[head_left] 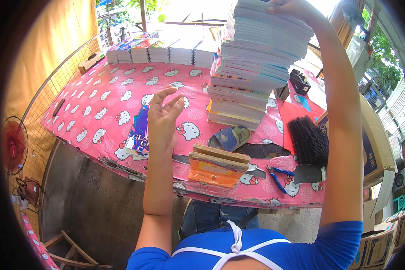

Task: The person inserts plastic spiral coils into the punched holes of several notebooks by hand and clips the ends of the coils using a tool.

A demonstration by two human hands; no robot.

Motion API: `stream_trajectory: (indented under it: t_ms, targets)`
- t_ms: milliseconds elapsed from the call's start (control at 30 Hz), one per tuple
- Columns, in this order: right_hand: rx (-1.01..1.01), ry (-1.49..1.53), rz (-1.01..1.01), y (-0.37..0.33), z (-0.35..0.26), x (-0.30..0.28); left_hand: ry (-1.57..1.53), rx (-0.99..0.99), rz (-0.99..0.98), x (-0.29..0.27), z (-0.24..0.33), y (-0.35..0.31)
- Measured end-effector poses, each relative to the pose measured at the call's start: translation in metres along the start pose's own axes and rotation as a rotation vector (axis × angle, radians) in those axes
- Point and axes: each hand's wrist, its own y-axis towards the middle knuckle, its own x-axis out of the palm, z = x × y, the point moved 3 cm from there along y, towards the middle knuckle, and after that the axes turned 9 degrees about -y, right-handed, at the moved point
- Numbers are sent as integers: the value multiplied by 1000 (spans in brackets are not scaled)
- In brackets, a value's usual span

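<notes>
My left hand (164,110) is raised over the table with its fingers apart and nothing in it. Below it lies a spiral notebook (139,135) with a blue-purple cover, partly hidden by my forearm. My right hand (292,8) reaches to the top of a tall stack of unbound notebooks (261,58), its fingers closed on the uppermost one's edge; the frame's upper rim cuts off part of this. The stack leans slightly, with its layers unevenly fanned. Near the table's front stands a wooden block stand (218,166) with an orange lower part.
Several bound spiral notebooks (180,51) line the far edge. Right of the stack are black binding coils (307,141), a black tape dispenser (299,82) and an open carton (369,139). Blue-handled pliers (279,177) lie at the front; a patterned roll-shaped object (231,138) is behind the stand.
</notes>
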Motion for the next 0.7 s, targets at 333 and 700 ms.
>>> stream_trajectory:
  t_ms: [333,700]
  targets:
    - [91,-473,-74,-4,-11,13,5,-4,13,-2,2,0]
    - [-125,-837,165,-17,-37,34,12,-6,37,-10,-3,1]
